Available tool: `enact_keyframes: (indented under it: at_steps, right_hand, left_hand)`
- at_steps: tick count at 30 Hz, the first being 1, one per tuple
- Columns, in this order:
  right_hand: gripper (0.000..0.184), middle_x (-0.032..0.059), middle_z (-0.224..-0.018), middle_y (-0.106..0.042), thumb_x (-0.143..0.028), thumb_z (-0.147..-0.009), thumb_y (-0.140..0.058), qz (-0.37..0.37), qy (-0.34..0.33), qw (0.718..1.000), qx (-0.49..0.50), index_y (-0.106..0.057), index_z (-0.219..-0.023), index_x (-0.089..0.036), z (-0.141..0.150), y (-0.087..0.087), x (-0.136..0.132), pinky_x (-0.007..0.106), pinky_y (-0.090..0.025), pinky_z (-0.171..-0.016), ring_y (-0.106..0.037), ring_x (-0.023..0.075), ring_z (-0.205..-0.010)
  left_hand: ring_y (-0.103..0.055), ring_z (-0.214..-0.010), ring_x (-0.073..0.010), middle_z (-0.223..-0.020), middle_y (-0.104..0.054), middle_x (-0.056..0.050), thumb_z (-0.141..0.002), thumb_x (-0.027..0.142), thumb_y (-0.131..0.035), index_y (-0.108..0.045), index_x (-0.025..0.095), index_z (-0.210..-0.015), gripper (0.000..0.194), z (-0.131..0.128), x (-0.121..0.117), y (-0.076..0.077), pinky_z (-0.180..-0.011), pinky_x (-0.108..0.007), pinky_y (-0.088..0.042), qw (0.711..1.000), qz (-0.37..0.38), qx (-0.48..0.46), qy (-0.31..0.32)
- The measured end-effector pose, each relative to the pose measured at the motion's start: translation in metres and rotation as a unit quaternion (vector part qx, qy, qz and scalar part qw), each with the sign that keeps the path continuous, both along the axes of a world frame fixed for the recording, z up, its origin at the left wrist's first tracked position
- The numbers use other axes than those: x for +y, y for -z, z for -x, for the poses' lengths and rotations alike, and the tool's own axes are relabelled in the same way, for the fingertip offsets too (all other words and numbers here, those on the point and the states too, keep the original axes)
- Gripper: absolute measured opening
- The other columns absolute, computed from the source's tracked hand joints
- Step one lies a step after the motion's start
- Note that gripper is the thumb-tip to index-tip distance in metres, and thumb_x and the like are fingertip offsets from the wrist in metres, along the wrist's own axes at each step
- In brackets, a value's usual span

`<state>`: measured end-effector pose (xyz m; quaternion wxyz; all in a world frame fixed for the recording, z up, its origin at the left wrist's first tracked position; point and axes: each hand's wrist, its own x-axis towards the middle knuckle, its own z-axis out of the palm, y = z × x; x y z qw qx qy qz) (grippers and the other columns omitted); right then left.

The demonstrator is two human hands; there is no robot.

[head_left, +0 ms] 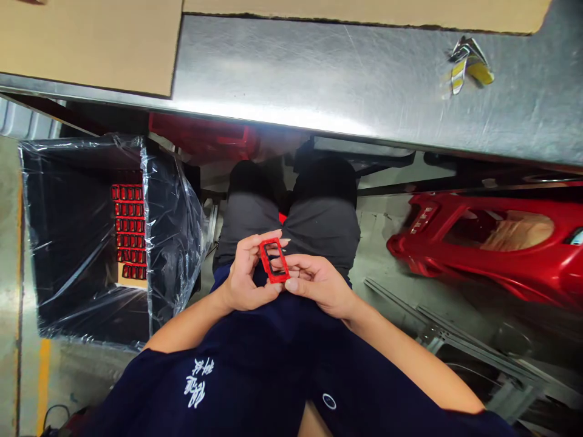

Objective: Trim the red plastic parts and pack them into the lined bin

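Note:
A small red rectangular frame [281,277] with a black inner edge is held above my lap, tilted slightly. On its left side, my left hand [246,278] grips it, with fingers along the upper edge and the thumb near the bottom. From the right, my right hand [319,280] pinches its lower right corner between thumb and fingers. Some of the fingertips are hidden behind the frame. Through its opening dark clothing shows.
To my left stands a black bin [68,237] lined with clear plastic, holding rows of similar red frames [131,224]. Ahead is a metal table [291,73] with cardboard [91,42] and a yellow-and-silver item [471,67]. A large red shell [492,243] lies at right.

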<state>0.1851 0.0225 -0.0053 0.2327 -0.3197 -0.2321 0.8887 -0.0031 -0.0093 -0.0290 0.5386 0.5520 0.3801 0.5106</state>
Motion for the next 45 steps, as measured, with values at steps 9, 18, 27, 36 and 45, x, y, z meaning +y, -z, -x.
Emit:
enact_keyframes:
  at_steps: [9,18,27,36,45]
  right_hand:
    - [0.033,0.0033,-0.098,-0.079,-0.036,-0.080,-0.087,-0.025,0.032,0.999,-0.006,-0.078,-0.110,-0.024,0.005,-0.007,0.002,0.027,-0.059,-0.085,-0.075,0.0152,-0.085]
    - [0.030,0.0021,-0.098,-0.080,-0.034,-0.080,-0.088,0.021,0.092,0.995,-0.023,-0.079,-0.108,-0.029,0.004,-0.007,0.005,0.028,-0.064,-0.077,-0.077,0.0167,-0.083]
    - [0.026,0.0027,-0.129,-0.074,-0.033,-0.091,-0.076,-0.183,0.097,0.965,-0.158,-0.077,-0.117,-0.032,-0.001,-0.003,0.013,0.034,-0.057,-0.106,-0.069,0.0205,-0.122]
    - [0.024,0.0026,-0.120,-0.077,-0.029,-0.096,-0.066,-0.493,-0.056,0.831,-0.251,-0.074,-0.119,-0.031,-0.004,-0.006,0.031,0.026,-0.059,-0.099,-0.074,0.0177,-0.111]
    - [0.024,0.0066,-0.116,-0.075,-0.022,-0.098,-0.061,-0.622,-0.130,0.750,-0.182,-0.069,-0.121,-0.026,0.028,-0.005,0.034,0.030,-0.061,-0.092,-0.072,0.0188,-0.106]
  left_hand:
    - [-0.060,-0.136,-0.0306,-0.159,-0.040,-0.023,-0.088,0.019,-0.075,-0.025,0.030,-0.152,0.082,-0.001,-0.002,-0.002,-0.106,-0.049,-0.058,0.999,0.031,-0.021,0.005]
    - [-0.057,-0.138,-0.0313,-0.159,-0.042,-0.019,-0.089,0.027,-0.073,-0.030,0.029,-0.150,0.075,0.001,-0.003,0.000,-0.113,-0.052,-0.050,0.998,0.047,-0.031,-0.008]
    - [-0.065,-0.121,-0.0264,-0.132,-0.063,-0.015,-0.091,0.047,-0.068,-0.056,0.021,-0.118,0.040,0.010,0.000,-0.002,-0.100,-0.042,-0.055,0.993,0.073,-0.036,-0.084]
    - [-0.070,-0.088,-0.0170,-0.098,-0.071,-0.004,-0.074,0.038,-0.082,-0.058,0.020,-0.102,0.041,0.038,0.015,-0.025,-0.087,-0.033,-0.056,0.968,0.234,0.089,0.020]
    - [-0.071,-0.093,-0.0201,-0.108,-0.071,-0.004,-0.076,0.036,-0.079,-0.051,0.023,-0.128,0.060,0.053,0.004,-0.034,-0.082,-0.030,-0.054,0.939,0.234,0.227,0.110]
